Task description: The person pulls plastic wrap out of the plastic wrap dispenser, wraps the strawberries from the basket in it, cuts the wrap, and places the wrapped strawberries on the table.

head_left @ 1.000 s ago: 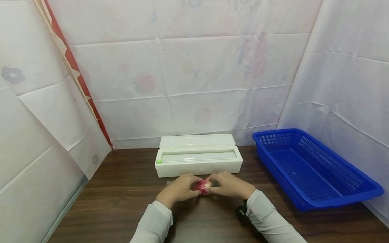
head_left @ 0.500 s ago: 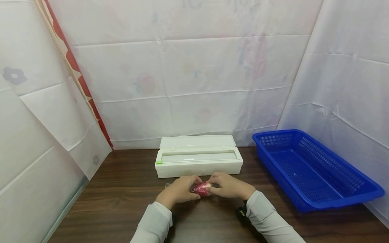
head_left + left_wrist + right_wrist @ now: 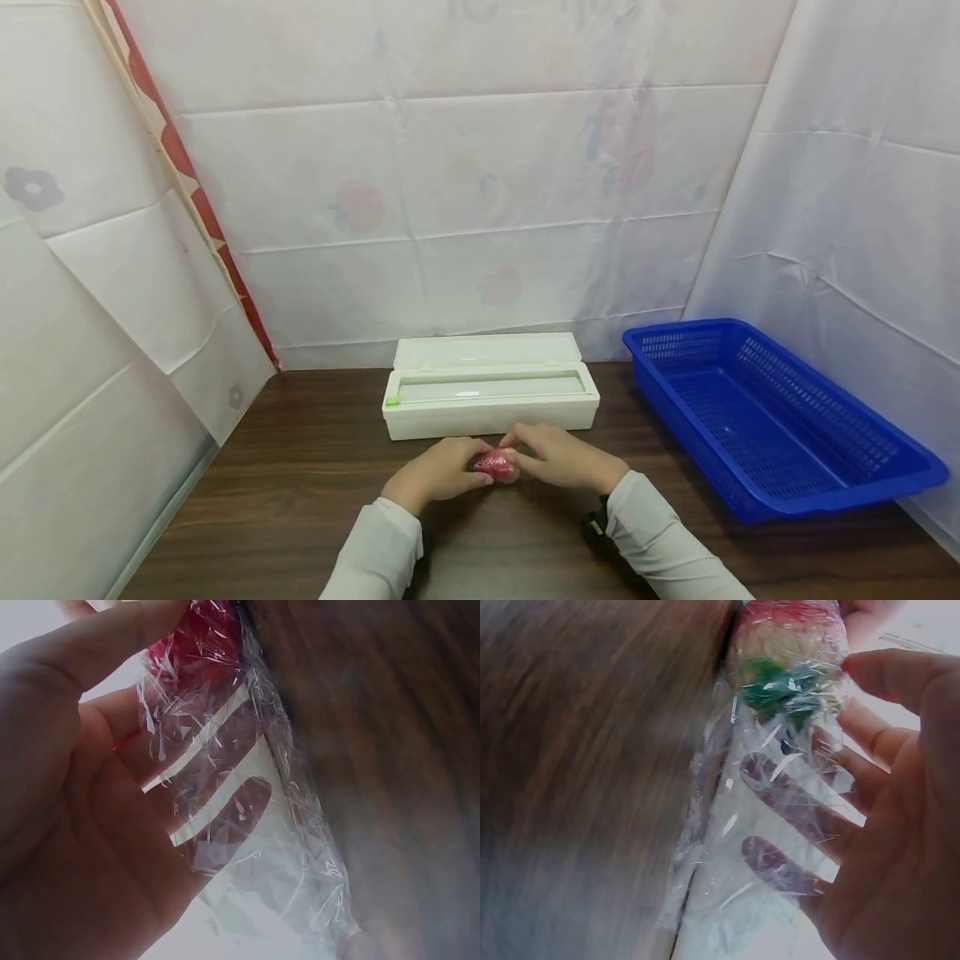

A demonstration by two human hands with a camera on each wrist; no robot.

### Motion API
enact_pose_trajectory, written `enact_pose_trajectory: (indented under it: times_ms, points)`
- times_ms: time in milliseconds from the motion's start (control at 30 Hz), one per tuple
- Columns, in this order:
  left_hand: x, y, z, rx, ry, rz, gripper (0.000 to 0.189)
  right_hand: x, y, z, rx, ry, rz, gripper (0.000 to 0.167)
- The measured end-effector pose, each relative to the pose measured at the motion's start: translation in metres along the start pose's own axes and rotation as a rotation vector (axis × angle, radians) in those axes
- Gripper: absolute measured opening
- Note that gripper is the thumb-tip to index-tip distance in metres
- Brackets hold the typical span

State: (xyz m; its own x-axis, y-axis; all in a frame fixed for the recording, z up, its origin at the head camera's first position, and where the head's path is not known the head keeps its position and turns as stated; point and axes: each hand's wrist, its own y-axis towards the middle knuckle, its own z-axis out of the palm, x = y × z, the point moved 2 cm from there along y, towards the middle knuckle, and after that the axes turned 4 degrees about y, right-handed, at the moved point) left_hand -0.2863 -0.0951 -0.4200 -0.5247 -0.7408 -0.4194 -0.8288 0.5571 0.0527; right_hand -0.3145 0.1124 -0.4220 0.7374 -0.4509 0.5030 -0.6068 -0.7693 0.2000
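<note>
A small round red-and-cream item (image 3: 497, 465) with green at one end (image 3: 780, 686) is wrapped in clear cling film (image 3: 727, 825). My left hand (image 3: 435, 473) grips its left side between thumb and fingers, the red part (image 3: 202, 645) right at the fingertips. My right hand (image 3: 566, 458) holds its right end, near the green, with thumb and forefinger. Loose film (image 3: 225, 757) trails from both ends, and the other fingers show through it in the wrist views. The item is low over the dark wooden table (image 3: 300, 483).
Just behind the hands stands a long white box (image 3: 487, 425), its lid (image 3: 487, 350) raised, with a green slider (image 3: 393, 401) at its left end. A blue slotted plastic basket (image 3: 750, 417) sits to the right. Pale patterned sheets (image 3: 450, 167) hang around the table.
The wrapped item has turned between the hands, showing more red in the head view. My right forefinger has shifted slightly left, over the item's right end. My left hand stays nearly in place.
</note>
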Motion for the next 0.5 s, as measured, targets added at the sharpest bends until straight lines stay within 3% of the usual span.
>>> enact_pose_trajectory:
  times_ms: [200, 333, 500]
  points:
    - [0.0015, 0.0005, 0.0006, 0.002, 0.011, -0.003, 0.034, -0.0014, -0.0015, 0.0030, 0.014, -0.054, 0.045, 0.040]
    - [0.0042, 0.0007, -0.0001, -0.003, -0.010, 0.002, 0.035, -0.0026, -0.0019, 0.0038, 0.000, -0.063, 0.064, 0.037]
    - [0.0070, 0.0016, -0.0042, -0.085, -0.033, 0.063, 0.038, -0.0031, -0.0013, 0.0005, -0.039, -0.046, 0.045, 0.034]
